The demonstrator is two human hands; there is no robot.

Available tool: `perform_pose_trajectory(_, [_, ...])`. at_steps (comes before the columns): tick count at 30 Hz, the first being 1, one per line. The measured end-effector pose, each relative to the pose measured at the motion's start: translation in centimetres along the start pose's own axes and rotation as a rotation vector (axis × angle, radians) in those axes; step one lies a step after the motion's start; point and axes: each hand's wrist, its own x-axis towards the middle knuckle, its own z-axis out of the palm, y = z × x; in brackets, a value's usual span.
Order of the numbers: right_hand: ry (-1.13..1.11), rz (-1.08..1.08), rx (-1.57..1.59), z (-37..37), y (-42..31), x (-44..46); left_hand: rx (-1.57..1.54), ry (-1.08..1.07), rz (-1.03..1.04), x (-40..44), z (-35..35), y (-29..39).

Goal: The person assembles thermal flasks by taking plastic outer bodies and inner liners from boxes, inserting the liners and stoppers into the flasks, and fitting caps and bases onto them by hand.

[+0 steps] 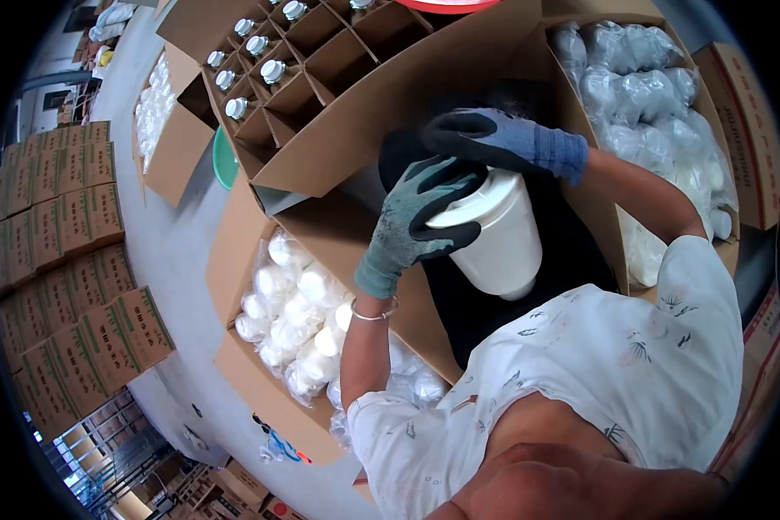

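A white plastic container (pixel 498 247) with a wide rim and a narrow lower end leans in front of my torso, over dark cloth. My left hand (pixel 429 208), in a green-grey glove with dark fingertips, is closed on its rim, with the thumb along the near side. Just above, my right hand (pixel 485 137), in a blue glove with dark fingers, is closed beside the left fingers at the container's top. What its curled fingers hold, if anything, is hidden.
A divided carton (pixel 355 117) with white-capped bottles stands ahead. Open cartons hold bagged white pieces (pixel 299 299) at the left and bagged clear items (pixel 641 104) at the right. A green basin (pixel 224 160) and stacked boxes (pixel 56 208) lie farther left.
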Motion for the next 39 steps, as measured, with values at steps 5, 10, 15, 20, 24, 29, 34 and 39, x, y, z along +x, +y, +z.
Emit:
perform_pose_trajectory(5, [-0.187,0.037,-0.039,1.3,-0.9,-0.8,0.107,-0.027,0.017,-0.9,1.2,0.8])
perform_pose_trajectory(10, [-0.468,-0.105,0.253,0.9,1.2,2.3,0.181,0.098,-0.099,-2.7,2.3,3.9])
perform_pose_trajectory(15, [-0.212,-0.207,0.080,-0.7,-1.8,-3.2,-0.437,0.870,-0.196,-2.7,8.1,1.3])
perform_pose_trajectory(20, [0.173,0.033,-0.675,-1.8,-3.8,-15.3,-0.473,0.350,-0.433,-4.4,15.7,-4.4])
perform_pose_trajectory(24, [0.071,0.527,-0.900,-0.8,-1.3,-21.2,-0.546,0.158,-0.648,-5.0,13.6,-0.3])
perform_pose_trajectory(29, [0.260,0.410,-0.482,1.0,5.7,-24.2,-0.749,0.141,-0.729,-7.1,12.0,1.5])
perform_pose_trajectory(34, [0.354,-0.175,-0.093,1.4,-0.5,-19.8,-0.748,0.178,-0.683,-4.7,12.0,1.9])
perform_pose_trajectory(39, [0.455,-0.165,0.693,0.0,9.7,-18.7,0.301,0.339,0.152,0.7,9.2,6.8])
